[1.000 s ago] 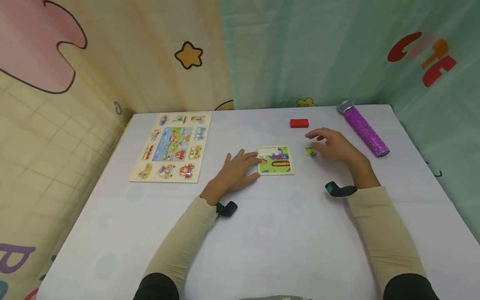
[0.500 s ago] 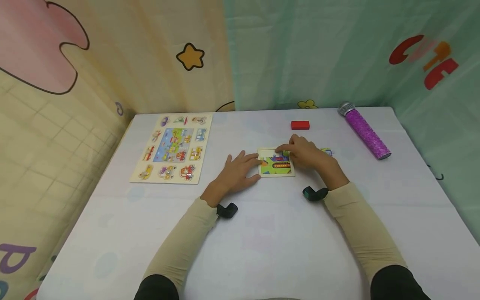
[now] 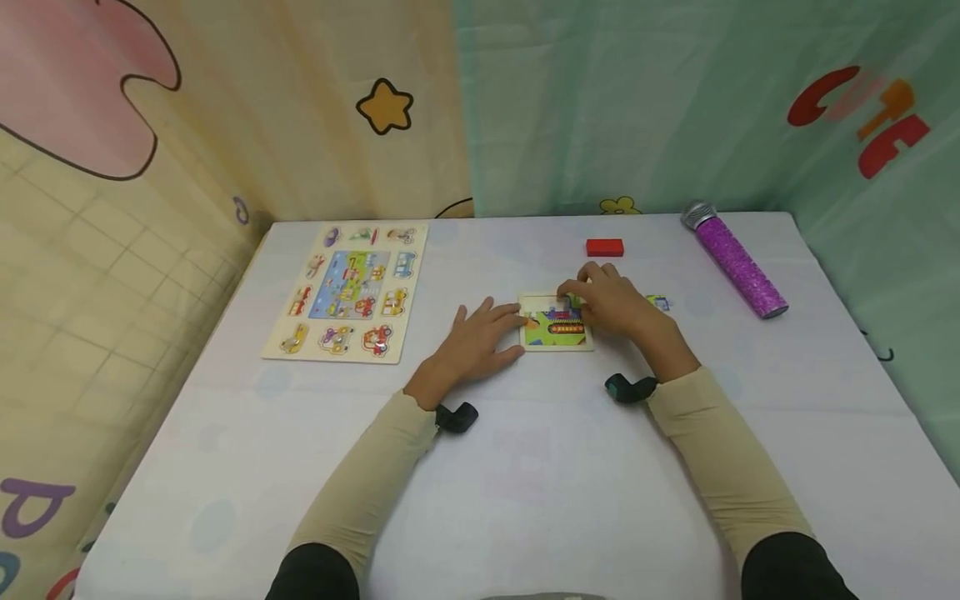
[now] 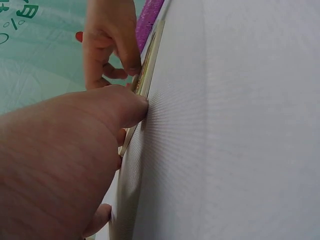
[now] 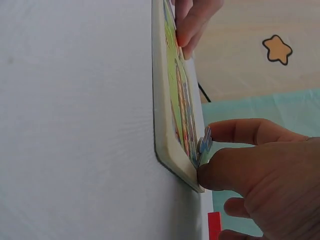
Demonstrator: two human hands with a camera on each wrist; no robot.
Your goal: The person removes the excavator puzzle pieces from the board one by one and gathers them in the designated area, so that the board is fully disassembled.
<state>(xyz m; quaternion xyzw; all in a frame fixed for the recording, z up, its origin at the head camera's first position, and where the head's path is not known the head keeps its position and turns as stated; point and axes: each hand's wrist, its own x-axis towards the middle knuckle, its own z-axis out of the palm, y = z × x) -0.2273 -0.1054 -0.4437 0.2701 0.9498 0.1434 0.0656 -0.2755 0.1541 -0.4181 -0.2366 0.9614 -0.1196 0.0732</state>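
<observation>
A small framed jigsaw puzzle [image 3: 557, 348] with a colourful vehicle picture lies flat on the white table. My left hand [image 3: 477, 342] rests along its left edge, fingers spread and fairly straight, fingertips on the frame. At the puzzle's upper right corner, my right hand [image 3: 609, 302] pinches a small puzzle piece [image 5: 205, 144] between thumb and finger. In the right wrist view that piece stands tilted over the corner of the frame. Another loose puzzle piece [image 3: 659, 302] lies just right of the right hand, partly hidden by it in the head view.
A larger wooden picture board [image 3: 296, 353] with vehicle shapes lies at the left. Behind the puzzle sits a red block [image 3: 604, 247]. A purple glittery microphone [image 3: 742, 265] lies at the back right. Printed curtains [image 3: 645, 108] stand behind the table.
My right hand has moved left from the table with a puzzle piece to the puzzle's upper right corner, uncovering another loose piece. The left hand has stayed put.
</observation>
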